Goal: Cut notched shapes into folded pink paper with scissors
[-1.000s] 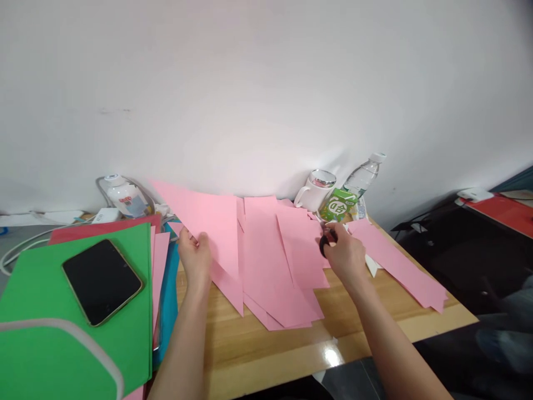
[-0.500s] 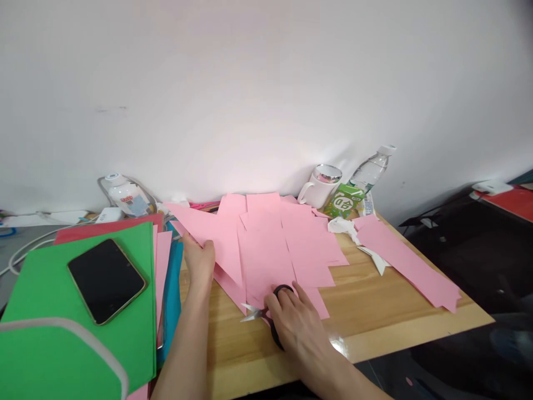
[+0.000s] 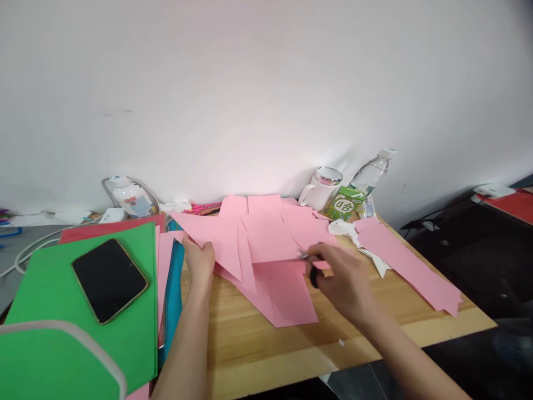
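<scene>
My left hand (image 3: 200, 260) grips a folded-over sheet of pink paper (image 3: 220, 239) by its lower left edge, thumb on top. My right hand (image 3: 347, 280) is closed around black-handled scissors (image 3: 315, 273), slightly blurred. Their blades point left and lie by the front edge of a pink sheet (image 3: 270, 236) in the middle of the pile. Whether the blades touch the paper, I cannot tell. In front of that edge another pink piece (image 3: 293, 300) lies on the wooden table (image 3: 258, 358). More pink pieces overlap toward the wall.
At left, a phone (image 3: 110, 280) rests on green sheets (image 3: 45, 294). Behind stand a white bottle (image 3: 132, 197), a white mug (image 3: 320, 189), a green carton (image 3: 345, 204) and a clear bottle (image 3: 370, 173). Pink strips (image 3: 408, 264) and crumpled tissue (image 3: 343, 228) lie at right.
My right hand has moved right and away from me with the scissors. The middle pink sheet's front edge has lifted or shifted back, exposing the piece in front. My left hand keeps its grip.
</scene>
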Motion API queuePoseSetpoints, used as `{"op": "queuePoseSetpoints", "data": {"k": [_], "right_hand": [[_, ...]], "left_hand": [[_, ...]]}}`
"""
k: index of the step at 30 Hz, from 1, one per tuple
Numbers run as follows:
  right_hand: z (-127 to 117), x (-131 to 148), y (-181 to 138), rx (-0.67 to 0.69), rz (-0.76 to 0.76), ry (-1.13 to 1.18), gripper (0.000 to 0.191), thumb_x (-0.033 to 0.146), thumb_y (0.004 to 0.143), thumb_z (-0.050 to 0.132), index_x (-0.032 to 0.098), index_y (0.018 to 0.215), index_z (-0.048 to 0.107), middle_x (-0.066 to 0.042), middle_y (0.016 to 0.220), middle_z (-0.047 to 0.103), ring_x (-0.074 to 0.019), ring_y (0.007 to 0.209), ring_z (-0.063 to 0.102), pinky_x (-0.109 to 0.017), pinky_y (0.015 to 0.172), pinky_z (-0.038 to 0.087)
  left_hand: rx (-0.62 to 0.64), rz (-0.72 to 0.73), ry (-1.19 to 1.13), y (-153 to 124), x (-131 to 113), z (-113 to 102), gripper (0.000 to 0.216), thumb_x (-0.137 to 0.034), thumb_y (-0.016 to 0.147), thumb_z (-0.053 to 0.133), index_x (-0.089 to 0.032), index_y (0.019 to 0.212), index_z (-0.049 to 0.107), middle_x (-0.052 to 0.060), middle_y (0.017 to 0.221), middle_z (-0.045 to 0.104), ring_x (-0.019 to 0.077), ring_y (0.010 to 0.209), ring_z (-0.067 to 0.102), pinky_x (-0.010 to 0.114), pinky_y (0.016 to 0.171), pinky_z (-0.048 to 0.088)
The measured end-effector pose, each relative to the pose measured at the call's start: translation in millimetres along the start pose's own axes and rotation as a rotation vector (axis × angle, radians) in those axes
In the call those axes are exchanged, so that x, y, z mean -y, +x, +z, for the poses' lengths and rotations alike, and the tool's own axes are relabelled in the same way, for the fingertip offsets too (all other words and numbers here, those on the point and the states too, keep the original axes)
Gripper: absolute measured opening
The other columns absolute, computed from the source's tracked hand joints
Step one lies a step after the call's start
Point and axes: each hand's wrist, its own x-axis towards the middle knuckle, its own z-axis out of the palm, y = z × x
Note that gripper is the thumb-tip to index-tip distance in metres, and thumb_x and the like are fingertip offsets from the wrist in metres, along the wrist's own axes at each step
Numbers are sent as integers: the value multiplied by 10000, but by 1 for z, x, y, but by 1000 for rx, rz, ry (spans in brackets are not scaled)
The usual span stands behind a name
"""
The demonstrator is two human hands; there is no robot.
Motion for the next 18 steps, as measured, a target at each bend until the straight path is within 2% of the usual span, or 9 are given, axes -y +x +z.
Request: {"op": "queuePoseSetpoints", "data": {"k": [3, 7, 10, 12, 14, 18], "right_hand": [[-17, -25, 9, -145, 66, 17, 191, 76, 713, 504, 219, 829, 555, 4, 722, 664, -156, 670, 625, -265, 641, 457], [-52, -57, 23, -237, 70, 115, 129, 154, 693, 641, 213, 793, 585, -6, 716, 675, -173, 695, 649, -291, 663, 499], [-79, -76, 33, -426, 188, 264, 204, 162, 601, 730, 198, 733, 579, -27, 687, 651, -207, 690, 659, -331, 620, 513], [-92, -82, 38, -619, 281, 331, 275, 105, 517, 760, 195, 693, 569, -10, 628, 603, -212, 625, 651, -319, 518, 490], [-98, -81, 41, -794, 373, 329, 296, 62, 490, 760, 190, 690, 583, 0, 605, 574, -204, 591, 637, -302, 466, 456], [-90, -70, 48, -979, 487, 393, 273, 54, 515, 762, 180, 700, 605, 4, 587, 574, -163, 542, 603, -293, 468, 452]], "left_hand": [[8, -37, 16, 0, -2, 0, 548, -36, 573, 526, -139, 1110, 501, 114, 1009, 662, 250, 947, 637, 387, 848, 486], [26, -63, 25, 1, -4, -2, 543, -38, 576, 536, -146, 1107, 497, 118, 1025, 656, 254, 951, 633, 381, 844, 482], [60, -66, 16, 1, -6, -4, 534, -40, 583, 546, -156, 1103, 501, 111, 1010, 660, 254, 932, 639, 382, 829, 486], [92, -64, -1, 0, -8, -6, 523, -46, 592, 556, -163, 1099, 504, 108, 991, 665, 255, 911, 645, 383, 806, 493], [128, -62, -25, -2, -11, -8, 513, -56, 597, 571, -166, 1094, 509, 107, 965, 672, 260, 886, 651, 383, 775, 502], [176, -65, -99, -9, -24, -11, 505, -83, 609, 603, -172, 1099, 515, 103, 924, 681, 256, 829, 661, 367, 701, 520]]}}
